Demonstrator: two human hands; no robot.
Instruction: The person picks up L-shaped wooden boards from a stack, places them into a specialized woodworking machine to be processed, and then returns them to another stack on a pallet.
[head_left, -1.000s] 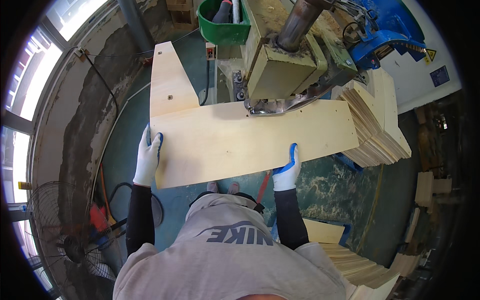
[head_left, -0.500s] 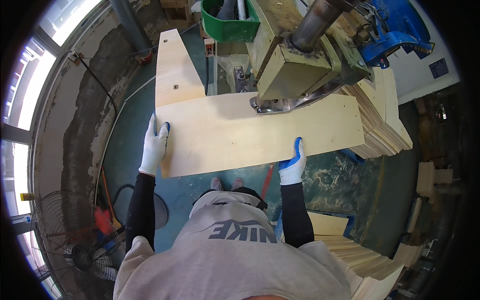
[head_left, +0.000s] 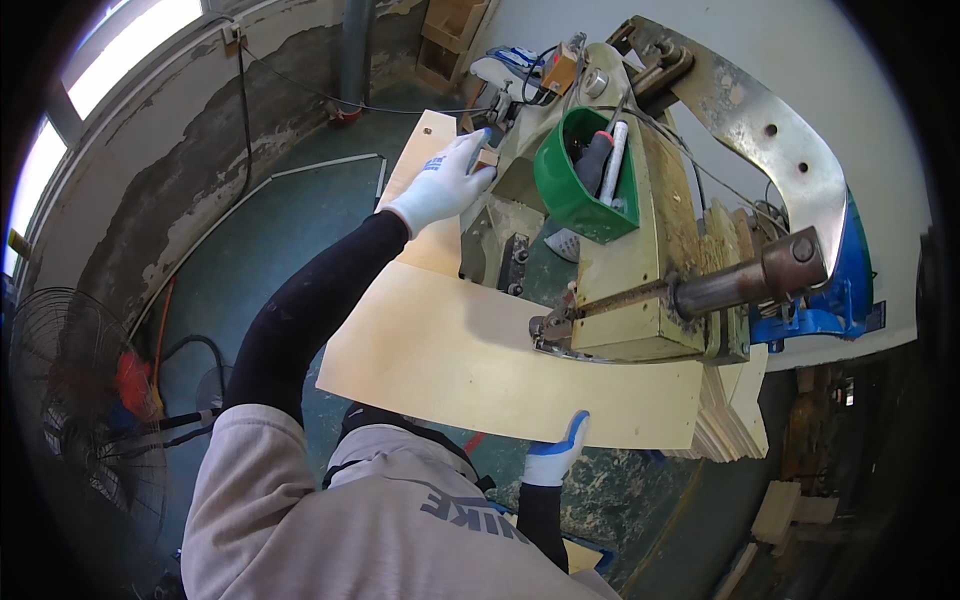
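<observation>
A wide pale plywood panel (head_left: 440, 330) lies under the head of a green-painted machine (head_left: 640, 320). Its near edge is held by my right hand (head_left: 557, 452), in a white glove with blue coating, thumb on top and fingers hidden below. My left hand (head_left: 445, 185), gloved alike, is stretched out to the far left with its fingers extended. Under it lies a narrower plywood piece (head_left: 432, 243) beyond the panel, and a small brownish block (head_left: 487, 158) is beside its fingers. Whether the fingers touch that block, I cannot tell.
A green bin (head_left: 572, 195) with a dark-handled tool sits on the machine. Stacked plywood sheets (head_left: 725, 415) stand to the right. At the left are a wire fan (head_left: 85, 400) and a stained wall (head_left: 170, 150). A steel arm (head_left: 770, 120) rises behind the machine.
My left hand has let go of the panel's left edge and moved far forward over the narrower piece. My right hand stays on the near edge. The view has shifted toward the machine.
</observation>
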